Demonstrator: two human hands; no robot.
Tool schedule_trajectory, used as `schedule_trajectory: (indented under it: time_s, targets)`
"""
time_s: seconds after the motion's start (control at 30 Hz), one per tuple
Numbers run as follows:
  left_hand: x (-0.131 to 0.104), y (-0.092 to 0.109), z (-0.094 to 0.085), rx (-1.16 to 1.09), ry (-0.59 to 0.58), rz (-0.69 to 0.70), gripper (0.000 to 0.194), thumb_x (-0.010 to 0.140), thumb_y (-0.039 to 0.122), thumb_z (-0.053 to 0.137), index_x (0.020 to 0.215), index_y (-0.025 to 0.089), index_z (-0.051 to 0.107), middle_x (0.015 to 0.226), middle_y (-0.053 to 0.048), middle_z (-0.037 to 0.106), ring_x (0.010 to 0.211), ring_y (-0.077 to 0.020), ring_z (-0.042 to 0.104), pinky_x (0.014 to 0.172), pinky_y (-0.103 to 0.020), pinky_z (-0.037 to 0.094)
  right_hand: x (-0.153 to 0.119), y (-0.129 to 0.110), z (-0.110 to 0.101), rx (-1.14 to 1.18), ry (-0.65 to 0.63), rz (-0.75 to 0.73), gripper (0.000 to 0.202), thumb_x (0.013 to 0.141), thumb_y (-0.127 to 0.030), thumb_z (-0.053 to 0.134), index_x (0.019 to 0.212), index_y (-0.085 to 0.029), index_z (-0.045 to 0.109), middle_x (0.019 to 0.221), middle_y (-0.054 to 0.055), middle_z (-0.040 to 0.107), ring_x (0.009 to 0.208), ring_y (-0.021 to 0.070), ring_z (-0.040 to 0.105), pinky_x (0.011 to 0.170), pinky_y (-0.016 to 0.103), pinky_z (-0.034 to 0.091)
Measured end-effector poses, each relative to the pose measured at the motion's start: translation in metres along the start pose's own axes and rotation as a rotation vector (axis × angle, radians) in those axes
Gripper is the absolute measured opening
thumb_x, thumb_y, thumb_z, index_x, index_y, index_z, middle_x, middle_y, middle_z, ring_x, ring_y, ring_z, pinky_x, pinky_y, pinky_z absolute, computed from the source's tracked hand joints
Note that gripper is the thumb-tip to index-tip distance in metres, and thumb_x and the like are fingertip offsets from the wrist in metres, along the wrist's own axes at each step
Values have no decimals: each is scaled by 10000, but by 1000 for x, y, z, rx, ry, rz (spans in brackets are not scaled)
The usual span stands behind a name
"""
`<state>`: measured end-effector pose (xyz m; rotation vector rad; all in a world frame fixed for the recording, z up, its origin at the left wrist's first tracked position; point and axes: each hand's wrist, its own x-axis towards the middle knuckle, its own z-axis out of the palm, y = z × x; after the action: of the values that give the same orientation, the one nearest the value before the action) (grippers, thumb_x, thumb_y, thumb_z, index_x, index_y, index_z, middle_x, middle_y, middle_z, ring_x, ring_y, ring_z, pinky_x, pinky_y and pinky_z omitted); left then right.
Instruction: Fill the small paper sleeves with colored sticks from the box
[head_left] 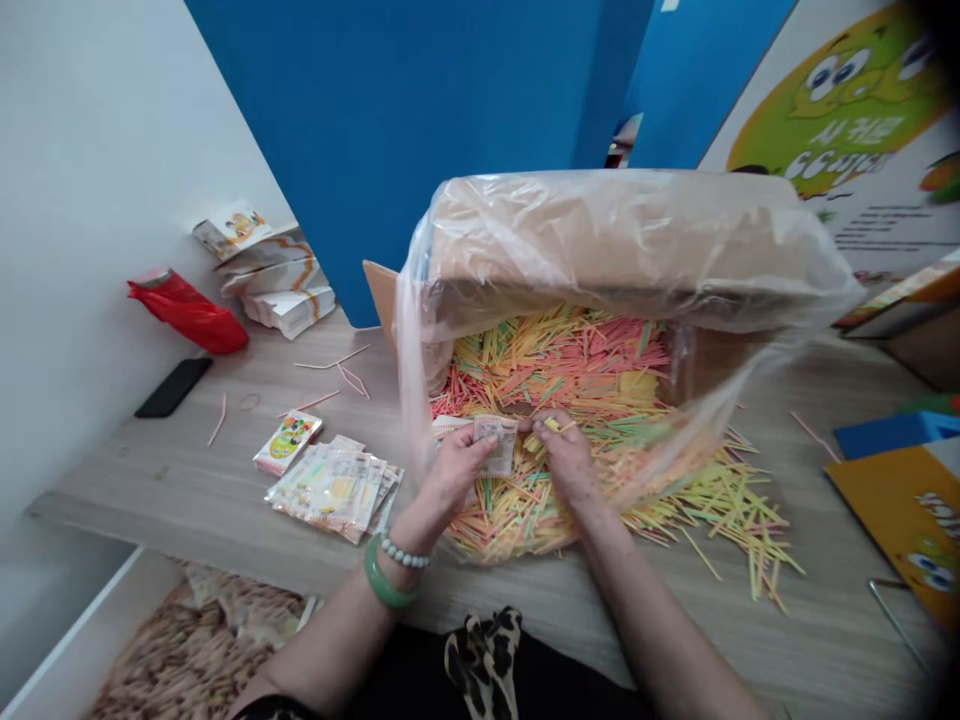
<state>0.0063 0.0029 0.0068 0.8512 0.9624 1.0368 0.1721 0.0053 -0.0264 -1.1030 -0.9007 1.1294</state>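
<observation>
In the head view my left hand [455,462] pinches a small printed clear packet [496,447] between thumb and fingers. My right hand [564,455] is closed around a few short yellow sticks [553,426], close to the packet's right edge. Both hands are over a cardboard box [615,225] lined with a clear plastic bag [420,300]. Thin yellow, pink, orange and green sticks [555,350] fill the box and spill out at its front. Another packet lies partly hidden under my left hand.
Left of the box lie a pile of filled clear packets [337,490] and a small printed pack [289,440]. Farther left are a black phone [174,387], a red bag [191,312] and stacked white packaging [277,275]. Loose yellow sticks [731,510] and an orange box [900,520] are right.
</observation>
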Motion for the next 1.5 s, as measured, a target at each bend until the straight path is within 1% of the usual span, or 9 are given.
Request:
schedule_trajectory:
  time_s: [0.13,0.33,0.47,0.63,0.83,0.9,1.13,1.37,1.5]
  targets:
    - [-2,-3,-3,101,-31,-15,337,604,408,879,726,137,722,658,0,639,605,-119,520,599,-253,425,1,-12,-1,143,59,38,203,771,-360,718,858,-235,584,745,-16,745,737,182,711,770,337,553]
    - [-3,-7,-4,286,-41,114,254,749,398,759,675,161,705,624,0,572,634,-147,490,610,-270,392,-2,-27,1,206,28,60,219,756,-308,755,914,-228,627,747,-11,759,738,186,723,777,353,567]
    - [-4,-10,-5,323,-52,133,305,778,432,728,644,166,665,630,2,540,637,-142,457,615,-268,373,-4,-35,3,123,-9,-10,144,825,-322,701,900,-228,621,800,10,778,788,189,725,809,356,543]
    - [-3,-10,-8,386,2,155,400,738,488,761,567,176,578,601,12,463,635,-135,410,591,-263,344,-9,-52,9,50,-29,-122,84,879,-298,664,888,-233,612,823,17,787,889,207,736,960,408,500]
    - [-9,6,-5,529,-96,212,484,780,477,705,492,193,440,581,29,342,606,-123,333,586,-281,278,-19,-72,27,72,-110,-185,67,925,-307,632,927,-246,605,881,24,786,959,227,741,996,456,500]
    - [-10,8,-4,544,-115,196,484,783,463,686,495,196,404,584,32,317,597,-118,311,577,-282,254,-21,-74,31,71,-128,-181,53,932,-296,624,930,-244,613,889,25,785,973,225,739,1009,457,495]
    - [-10,5,-4,581,-69,150,484,747,418,698,510,201,335,584,51,263,574,-94,252,552,-273,202,-22,-73,35,122,-140,-150,61,919,-298,645,924,-246,614,882,17,785,963,231,742,984,451,506]
    - [-10,4,-5,597,-115,130,506,765,516,681,514,189,387,594,46,295,601,-103,297,569,-270,234,-22,-69,32,16,-173,-107,46,933,-290,640,927,-250,618,918,5,790,974,215,729,916,390,509]
    - [-9,2,-6,631,-105,110,463,777,493,668,526,183,435,598,47,306,607,-105,304,574,-272,229,-21,-67,31,-18,-142,-97,64,933,-308,632,921,-251,605,885,2,788,933,213,729,904,385,509]
